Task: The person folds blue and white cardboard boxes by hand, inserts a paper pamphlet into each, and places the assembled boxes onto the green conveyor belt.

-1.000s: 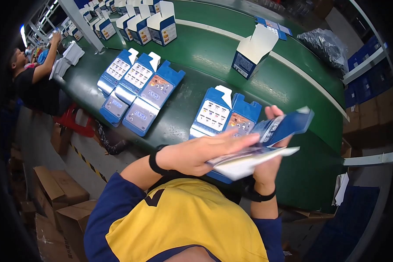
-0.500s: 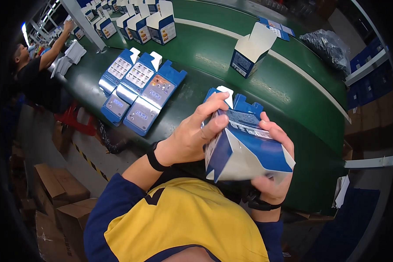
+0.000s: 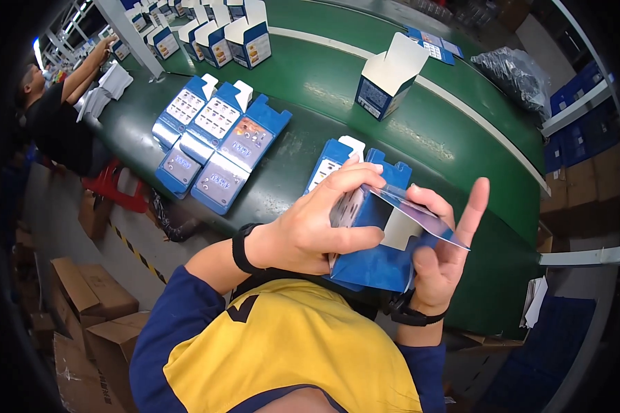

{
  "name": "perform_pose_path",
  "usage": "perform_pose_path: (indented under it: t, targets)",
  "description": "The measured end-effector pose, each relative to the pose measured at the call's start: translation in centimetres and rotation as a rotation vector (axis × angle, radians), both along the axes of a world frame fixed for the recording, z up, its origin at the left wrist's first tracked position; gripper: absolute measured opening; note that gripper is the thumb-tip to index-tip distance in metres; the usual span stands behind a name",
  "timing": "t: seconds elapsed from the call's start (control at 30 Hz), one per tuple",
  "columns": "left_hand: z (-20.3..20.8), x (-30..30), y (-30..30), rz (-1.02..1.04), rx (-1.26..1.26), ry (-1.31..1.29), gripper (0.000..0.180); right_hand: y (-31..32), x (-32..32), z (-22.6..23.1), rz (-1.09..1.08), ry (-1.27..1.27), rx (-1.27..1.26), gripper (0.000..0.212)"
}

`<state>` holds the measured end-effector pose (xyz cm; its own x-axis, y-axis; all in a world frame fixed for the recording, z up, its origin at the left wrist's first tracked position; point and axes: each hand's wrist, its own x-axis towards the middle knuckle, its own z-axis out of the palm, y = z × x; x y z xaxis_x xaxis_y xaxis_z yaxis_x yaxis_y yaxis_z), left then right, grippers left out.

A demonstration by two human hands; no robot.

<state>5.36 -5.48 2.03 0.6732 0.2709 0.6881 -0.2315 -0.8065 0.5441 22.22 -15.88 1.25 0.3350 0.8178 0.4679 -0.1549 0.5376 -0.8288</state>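
Note:
My left hand (image 3: 317,230) is closed on the left side of a blue folding carton (image 3: 372,267), its thumb across the front edge. The carton is opened into a box shape, tilted, with a dark opening and pale inside showing. At its right side my right hand (image 3: 444,265) grips around the carton's lavender-printed flap (image 3: 427,219), thumb in front and one finger stretched up past it. Part of that grip is hidden by the flap. Just beyond my hands lies a flat blue carton blank (image 3: 324,168) with a white tab.
More flat carton blanks (image 3: 220,175) lie to the left on the dark bench. An assembled carton (image 3: 379,93) with its lid up stands on the green conveyor (image 3: 455,141); several stand at the far left. A metal post (image 3: 131,41) rises there, near another person (image 3: 58,117).
The carton has turned in my hands, so its open end with the lavender flap now faces me. My right forefinger has stretched out, and my left thumb has moved down.

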Motion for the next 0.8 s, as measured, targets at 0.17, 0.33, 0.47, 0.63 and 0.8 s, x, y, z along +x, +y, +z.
perform_pose_path:
  t: [0.17,0.33,0.47,0.63,0.8]
  targets:
    - [0.5,0.4,-0.3,-0.017,0.008,-0.006,0.048,0.9,2.0,0.8,-0.054,-0.616,0.278,0.065]
    - [0.7,0.1,0.2,-0.089,-0.174,-0.161,0.061,1.2,0.4,2.1,-0.166,-0.584,0.234,0.048]
    - [1.8,-0.5,1.0,-0.055,0.128,0.009,0.079,0.9,0.1,2.2,-0.202,-0.586,-0.057,0.055]
    - [2.3,-0.6,0.8,-0.038,0.130,0.109,0.076,1.7,0.7,1.8,-0.197,-0.734,0.008,0.062]
    - [2.1,-0.3,0.9,-0.092,-0.013,0.086,0.074,1.7,0.9,2.1,-0.138,-0.719,-0.007,0.053]
